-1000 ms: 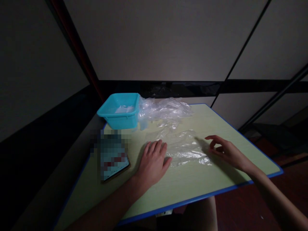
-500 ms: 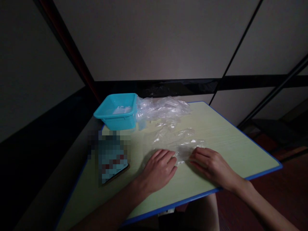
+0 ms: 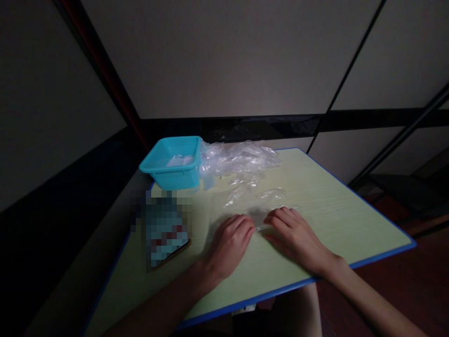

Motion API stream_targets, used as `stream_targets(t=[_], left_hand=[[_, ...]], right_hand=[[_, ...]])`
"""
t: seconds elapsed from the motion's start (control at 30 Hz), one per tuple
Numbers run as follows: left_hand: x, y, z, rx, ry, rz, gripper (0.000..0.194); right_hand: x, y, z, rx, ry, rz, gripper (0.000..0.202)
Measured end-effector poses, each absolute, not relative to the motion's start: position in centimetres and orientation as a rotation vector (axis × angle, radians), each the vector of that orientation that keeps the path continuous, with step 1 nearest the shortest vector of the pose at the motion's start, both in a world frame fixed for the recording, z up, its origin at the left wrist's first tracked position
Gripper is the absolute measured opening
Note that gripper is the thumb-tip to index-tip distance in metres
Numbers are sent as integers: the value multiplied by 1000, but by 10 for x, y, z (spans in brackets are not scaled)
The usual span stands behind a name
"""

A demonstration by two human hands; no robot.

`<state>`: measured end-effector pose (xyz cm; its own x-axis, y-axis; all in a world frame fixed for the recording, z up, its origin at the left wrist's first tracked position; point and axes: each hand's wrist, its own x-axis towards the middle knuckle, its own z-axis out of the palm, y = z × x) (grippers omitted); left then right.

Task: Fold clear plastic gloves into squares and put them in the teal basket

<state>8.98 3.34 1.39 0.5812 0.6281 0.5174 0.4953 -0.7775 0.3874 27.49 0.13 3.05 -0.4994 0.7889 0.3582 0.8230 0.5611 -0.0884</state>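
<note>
A clear plastic bag (image 3: 259, 215) lies crumpled on the light green table, in front of me. At its near edge, my left hand (image 3: 231, 241) is closed, with the fingertips pinching the thin film. Just to the right, my right hand (image 3: 294, 236) rests with bent fingers over the bag's edge. Its thumb is apart from the fingers, and no film shows held between them. More loose clear bag film (image 3: 273, 193) is spread beyond my hands, and where one piece ends is hard to see.
A turquoise plastic basket (image 3: 175, 178) with some clear and white material inside stands at the back left. Beside it lies a heap of clear plastic bags (image 3: 245, 157). A blurred-out phone-like device (image 3: 166, 234) lies at the left. The table (image 3: 336, 215) has a blue edge.
My right hand has moved left and slightly away from me, closer to my left hand. The left fingers have drawn together on the bag's near edge, which is now pulled narrower.
</note>
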Motion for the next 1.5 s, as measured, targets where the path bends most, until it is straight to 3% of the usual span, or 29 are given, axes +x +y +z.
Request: stream_targets(t=[0.57,0.77,0.9,1.0,1.4,1.5], left_hand=[[88,32,13,2610,975,1011,9],[89,34,11,2623,967,987,13],[88,34,12,2640,984,967,17],[88,33,13,2653,968,942,16],[88,29,17,2654,912,876,13],[84,29,22,2709,924,746,27]], right_hand=[[287,10,44,-1213,-2457,130,31],[274,2,45,-1170,-2474,-52,35],[261,2,39,-1148,-2496,-296,22],[263,0,37,-1129,-2475,-355,27],[289,-36,44,-1245,-2262,-186,21],[281,-48,35,-1302,-2282,-134,26]])
